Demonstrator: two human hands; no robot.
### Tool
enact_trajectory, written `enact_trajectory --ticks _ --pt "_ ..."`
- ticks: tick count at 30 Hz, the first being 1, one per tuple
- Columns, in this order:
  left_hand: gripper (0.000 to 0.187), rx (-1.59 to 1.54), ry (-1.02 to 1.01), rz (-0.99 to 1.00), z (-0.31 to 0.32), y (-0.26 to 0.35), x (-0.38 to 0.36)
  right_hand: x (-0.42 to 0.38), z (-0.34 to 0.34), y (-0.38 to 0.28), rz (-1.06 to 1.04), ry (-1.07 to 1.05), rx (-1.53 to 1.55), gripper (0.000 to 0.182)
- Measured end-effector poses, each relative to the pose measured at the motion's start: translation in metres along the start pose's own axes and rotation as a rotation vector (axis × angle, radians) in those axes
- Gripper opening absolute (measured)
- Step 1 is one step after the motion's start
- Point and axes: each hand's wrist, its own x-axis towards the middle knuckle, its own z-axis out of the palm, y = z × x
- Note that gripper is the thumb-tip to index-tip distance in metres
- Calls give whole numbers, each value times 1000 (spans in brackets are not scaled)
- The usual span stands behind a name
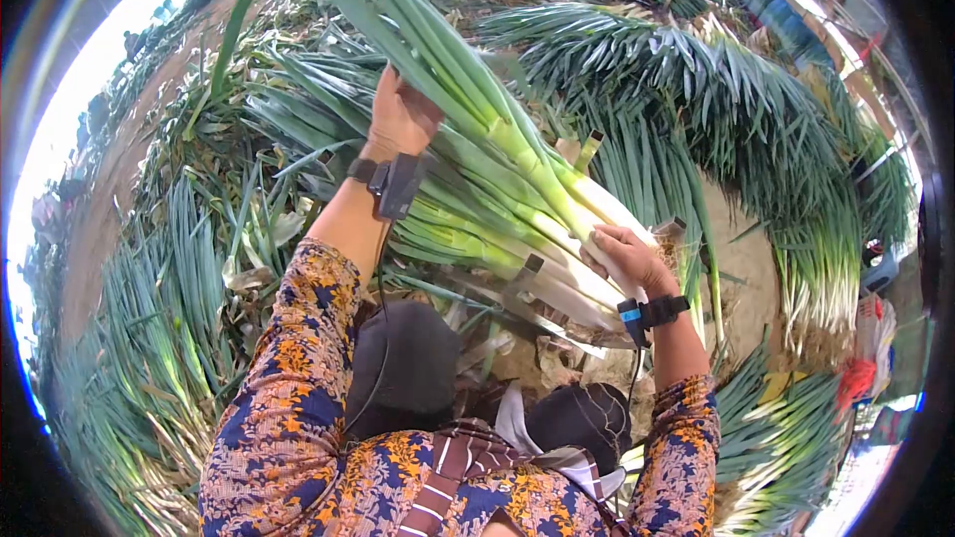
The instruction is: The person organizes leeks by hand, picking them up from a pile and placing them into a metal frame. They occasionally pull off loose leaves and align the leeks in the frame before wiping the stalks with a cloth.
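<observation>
Several long green onions point(517, 144) slant across in front of me, leaves at upper left and white stems at lower right. My right hand point(632, 261) is closed round their white stems. My left hand point(406, 109) is at the leaves, its fingers partly hidden behind them. Under these, more green onions point(453, 224) lie in a pile, their white ends beneath my right hand. Short upright posts with dark ends, one post point(532, 267) in front and another post point(594, 142) behind, stand beside the pile.
A large heap of green onions point(676, 60) lies at the back right, with white-stemmed bunches point(821, 278) below it. More green onions point(159, 288) cover the ground at left. My dark-covered knees point(403, 363) are close below the pile. A red bag point(856, 383) is at far right.
</observation>
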Motion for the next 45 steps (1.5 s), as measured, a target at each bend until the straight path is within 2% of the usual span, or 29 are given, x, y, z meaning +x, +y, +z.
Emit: enact_trajectory --ticks 2,3,4,6,7,8,11,15,19,22,23,25,27,28,29,30,32,33,34,36,39,42,45 --pt "38 150 72 104 -9 15 9 12 -2 4 2 -25 -37 31" --pt "41 340 46 159 5 21 -3 17 -3 6 13 -17 -87 31" --pt "39 404 59 102 -11 24 -2 20 -4 9 25 -8 -134 32" --pt "36 528 87 -23 -53 31 0 29 1 30 35 170 -194 41" --pt "35 474 -32 -69 -39 28 -21 29 3 36 68 148 -147 43" --pt "37 462 20 -81 -43 23 -34 29 5 41 97 128 -102 45" --pt "42 365 164 -110 -72 13 -58 32 7 57 223 129 -277 48" --pt "51 184 337 -115 -89 14 -73 35 12 83 3 171 -577 46" --pt "47 263 394 -99 -107 38 -63 21 22 66 122 209 -530 41" --pt "35 414 384 -101 -128 40 -69 24 25 98 -99 182 -703 40" --pt "33 473 364 -130 -139 42 -76 24 26 107 -309 238 -872 38" --pt "30 536 353 -130 -140 37 -87 22 31 103 -315 298 -957 38" --pt "32 685 468 -99 -134 34 -100 16 41 102 -294 352 -1047 34" --pt "33 758 521 -84 -125 33 -103 17 43 104 -346 383 -1043 33" --pt "43 953 643 -67 -116 31 -103 17 43 107 -398 415 -1041 32" --pt "47 1322 618 217 -107 23 -106 17 43 108 -452 447 -1041 31" --pt "56 2012 481 853 -84 -2 -119 20 51 113 -403 473 -1032 29" --pt "62 2074 178 892 -53 -8 -126 21 52 118 -412 491 -1026 28" --pt "62 2081 -255 768 -42 -10 -126 21 53 122 -417 510 -1024 28" --pt "61 2390 -813 605 -24 -37 -128 15 58 121 -378 520 -993 29" --pt "56 2427 -1009 637 -46 -56 -108 9 59 120 -374 546 -972 31" --pt "55 2403 -1008 572 -56 -60 -109 -11 48 130 -472 610 -1075 32" --pt "53 2390 -1058 580 -53 -58 -109 -46 38 135 -326 640 -1104 32"
